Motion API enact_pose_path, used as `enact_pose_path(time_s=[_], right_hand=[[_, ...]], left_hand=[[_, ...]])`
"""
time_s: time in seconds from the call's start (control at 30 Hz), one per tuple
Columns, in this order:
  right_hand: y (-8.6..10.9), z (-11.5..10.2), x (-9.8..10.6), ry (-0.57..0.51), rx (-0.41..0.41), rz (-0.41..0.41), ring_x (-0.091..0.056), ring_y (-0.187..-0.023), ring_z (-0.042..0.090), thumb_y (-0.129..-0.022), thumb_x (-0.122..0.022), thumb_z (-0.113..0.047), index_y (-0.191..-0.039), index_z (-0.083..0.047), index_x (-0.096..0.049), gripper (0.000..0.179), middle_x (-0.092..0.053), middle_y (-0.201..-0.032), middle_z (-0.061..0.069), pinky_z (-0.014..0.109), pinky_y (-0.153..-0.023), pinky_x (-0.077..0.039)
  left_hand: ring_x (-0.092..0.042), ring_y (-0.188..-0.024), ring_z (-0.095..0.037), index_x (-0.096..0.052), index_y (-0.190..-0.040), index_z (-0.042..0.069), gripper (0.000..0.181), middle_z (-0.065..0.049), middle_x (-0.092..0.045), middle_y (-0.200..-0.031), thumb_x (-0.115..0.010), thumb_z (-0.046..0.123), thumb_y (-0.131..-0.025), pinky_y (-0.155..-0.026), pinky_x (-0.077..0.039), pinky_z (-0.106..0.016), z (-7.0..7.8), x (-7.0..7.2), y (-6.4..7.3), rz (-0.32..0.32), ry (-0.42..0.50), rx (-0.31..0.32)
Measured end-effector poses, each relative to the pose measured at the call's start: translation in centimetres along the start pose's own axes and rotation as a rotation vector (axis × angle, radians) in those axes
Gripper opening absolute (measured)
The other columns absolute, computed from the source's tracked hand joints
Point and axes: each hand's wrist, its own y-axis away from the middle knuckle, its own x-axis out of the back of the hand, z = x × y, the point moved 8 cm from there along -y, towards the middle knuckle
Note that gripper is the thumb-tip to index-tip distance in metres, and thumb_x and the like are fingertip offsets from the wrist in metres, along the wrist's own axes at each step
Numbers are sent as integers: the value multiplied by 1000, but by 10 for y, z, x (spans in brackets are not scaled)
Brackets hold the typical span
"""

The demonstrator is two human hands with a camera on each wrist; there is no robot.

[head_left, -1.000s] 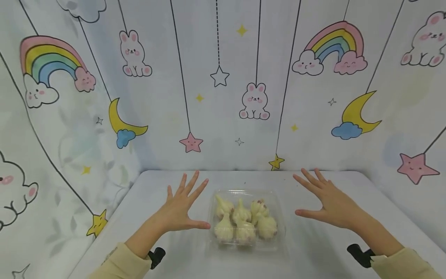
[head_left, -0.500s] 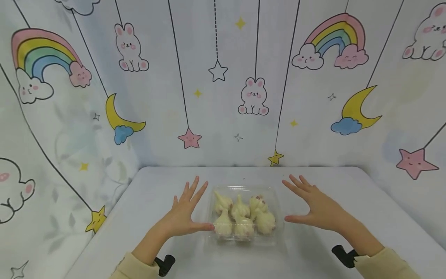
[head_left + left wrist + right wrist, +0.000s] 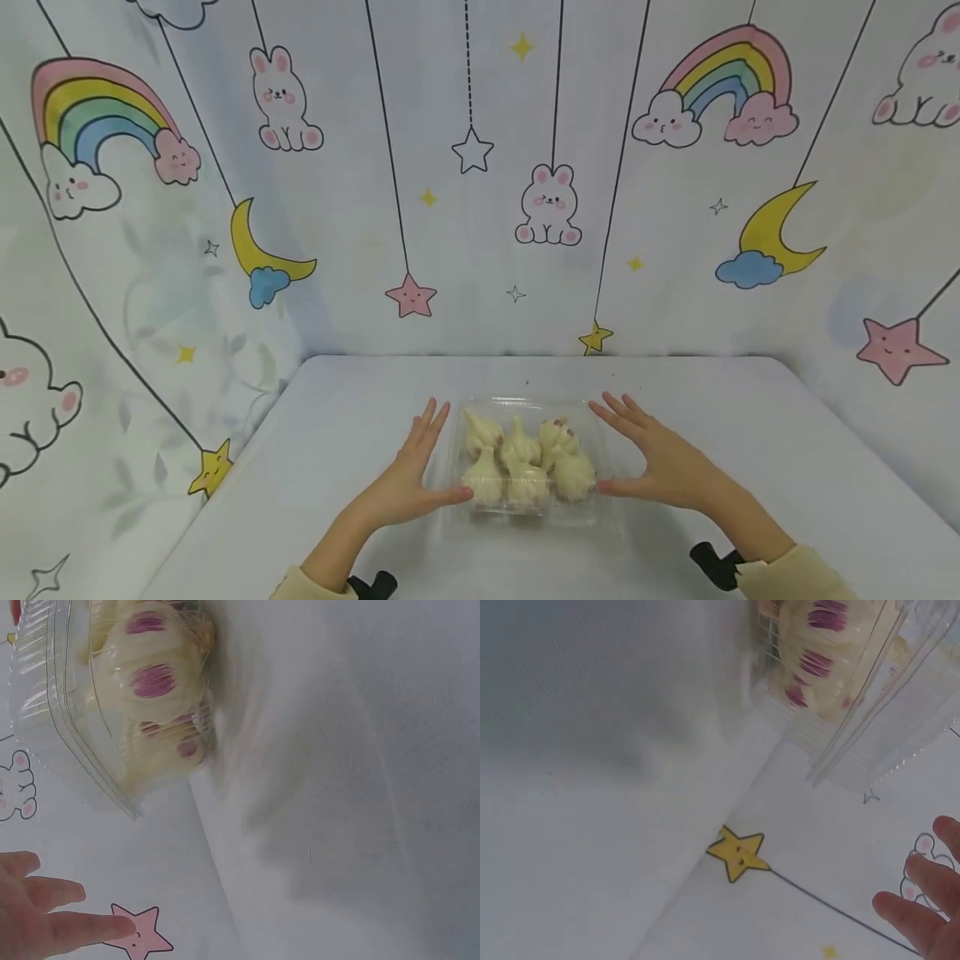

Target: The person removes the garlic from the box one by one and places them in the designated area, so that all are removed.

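A clear plastic box (image 3: 517, 510) with a lid sits on the white table, holding several whitish garlic bulbs (image 3: 528, 490) in two rows. To its left is my left hand (image 3: 405, 487), fingers spread and thumb at the box's near left corner. My right hand (image 3: 666, 468) mirrors it on the right, its thumb at the box's right edge. Whether either thumb touches the plastic I cannot tell. Both wrist views show the box's flanged rim (image 3: 75, 739) and purple-streaked bulbs (image 3: 817, 664), with straight fingertips (image 3: 90, 928) apart from the box.
The white table (image 3: 360, 400) extends around the box on all sides. Behind it hangs a pale curtain (image 3: 480, 250) printed with rabbits, rainbows, moons and stars, which also lines both sides. A black strap mount (image 3: 716, 567) sits on each wrist, beside cream sleeves (image 3: 795, 575).
Both hands have moved inward from the sides and slightly nearer to me, to either side of the box. The box rests in place while the head view has shifted slightly.
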Motion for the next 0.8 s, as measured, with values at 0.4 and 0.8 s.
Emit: enact_pose_path(time_s=[0.4,0.8], right_hand=[[1,1,-24,-90,-7,-41,-17,-134,41,-65,-72,-59,-145,-24,-27,97,-21,-150,10,69,-88,-32],[-6,1,-40,-109,-12,-86,-14,-132,47,-61,-73,-62,-145,-25,-28,102,-15,-152,8,74,-84,-30]], left_hand=[[-2,-137,-37,-2,-148,24,95,-11,6,-152,-67,40,-81,-101,-14,-66,-4,-13,0,60,128,41],[0,-137,-37,0,-148,10,96,-15,1,-152,-65,39,-83,-103,-10,-64,-9,-27,-1,88,228,33]])
